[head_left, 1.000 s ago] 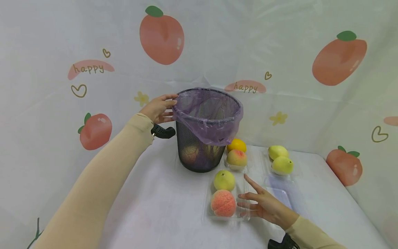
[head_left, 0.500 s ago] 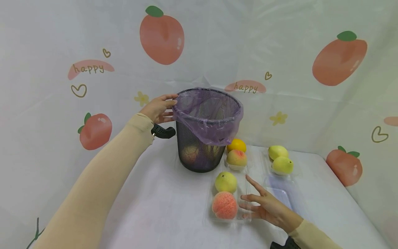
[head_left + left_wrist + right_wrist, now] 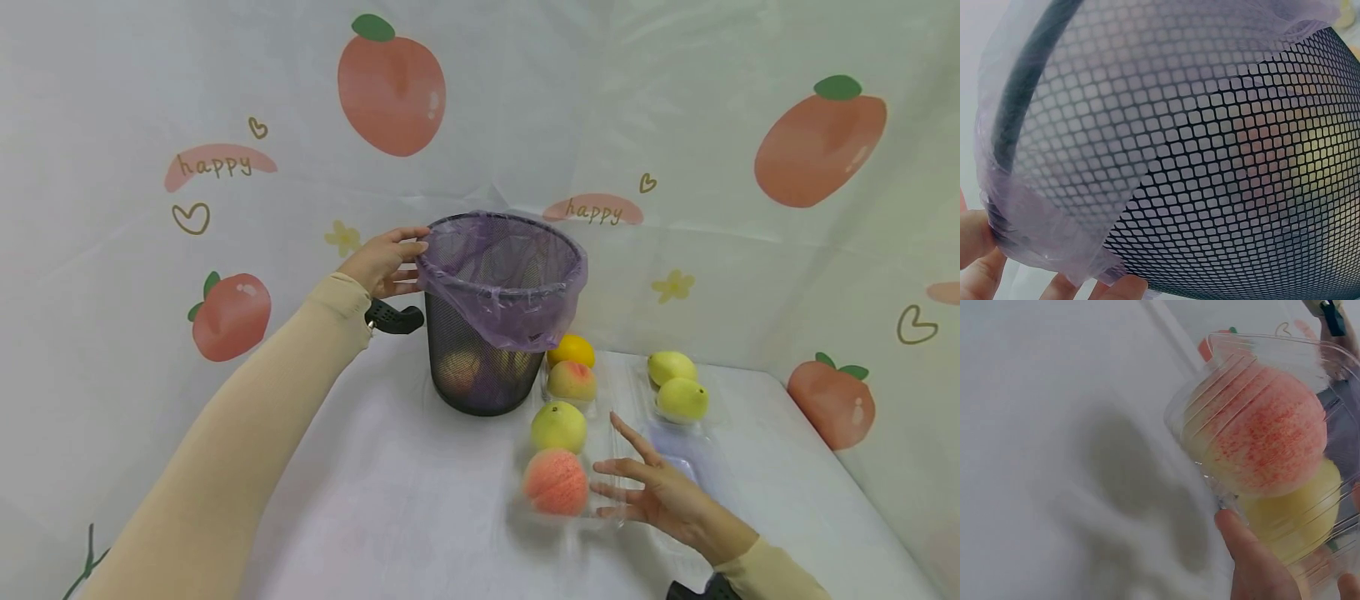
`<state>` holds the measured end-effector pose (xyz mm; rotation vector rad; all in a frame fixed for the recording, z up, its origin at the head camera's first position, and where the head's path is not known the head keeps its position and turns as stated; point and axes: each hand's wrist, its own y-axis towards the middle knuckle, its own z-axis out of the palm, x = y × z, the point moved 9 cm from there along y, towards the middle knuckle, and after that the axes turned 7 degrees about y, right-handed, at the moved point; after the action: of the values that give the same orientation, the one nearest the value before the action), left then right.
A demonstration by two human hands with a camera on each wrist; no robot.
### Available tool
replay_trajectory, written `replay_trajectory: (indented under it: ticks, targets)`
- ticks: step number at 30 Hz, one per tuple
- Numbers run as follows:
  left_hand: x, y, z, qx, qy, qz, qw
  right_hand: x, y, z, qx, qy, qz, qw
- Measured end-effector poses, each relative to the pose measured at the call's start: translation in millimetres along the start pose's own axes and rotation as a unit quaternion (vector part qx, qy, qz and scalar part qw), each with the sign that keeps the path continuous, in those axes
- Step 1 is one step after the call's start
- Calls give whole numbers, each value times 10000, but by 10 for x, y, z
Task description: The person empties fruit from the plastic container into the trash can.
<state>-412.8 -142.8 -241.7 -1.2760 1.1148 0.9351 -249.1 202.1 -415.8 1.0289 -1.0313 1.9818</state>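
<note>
My left hand [image 3: 384,260] rests with straight fingers against the rim and side of a black mesh bin [image 3: 487,367] lined with a purple bag [image 3: 502,275]. The left wrist view is filled by the mesh [image 3: 1222,187], with my fingertips [image 3: 975,275] at its lower left. My right hand [image 3: 626,479] grips the right side of a clear plastic tray [image 3: 596,454], which is raised a little above the white table and casts a shadow. In the tray lie a pink peach [image 3: 556,482] and a yellow-green fruit [image 3: 558,427]. The right wrist view shows the peach [image 3: 1260,444] close up, with one finger [image 3: 1247,562] on the tray's edge.
Beside the bin a second clear tray holds an orange [image 3: 572,350] and a peach [image 3: 572,380]. A third tray at the right holds two yellow-green fruits [image 3: 681,400] and has an empty section [image 3: 675,462]. Fruit [image 3: 459,371] shows through the mesh. A peach-print cloth hangs behind.
My right hand has drawn the tray with the peach and yellow-green fruit to the right and raised it slightly off the table. The left hand stays on the bin.
</note>
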Motion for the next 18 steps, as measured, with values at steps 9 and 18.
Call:
replay_trajectory:
  ticks: [9, 18]
  targets:
    - [-7, -12, 12, 25, 77, -60, 9999, 236, -123, 6, 457, -6, -257, 9986]
    - [1, 5, 8, 23, 176, -36, 9998, 468, -176, -70, 469, -157, -640, 9967]
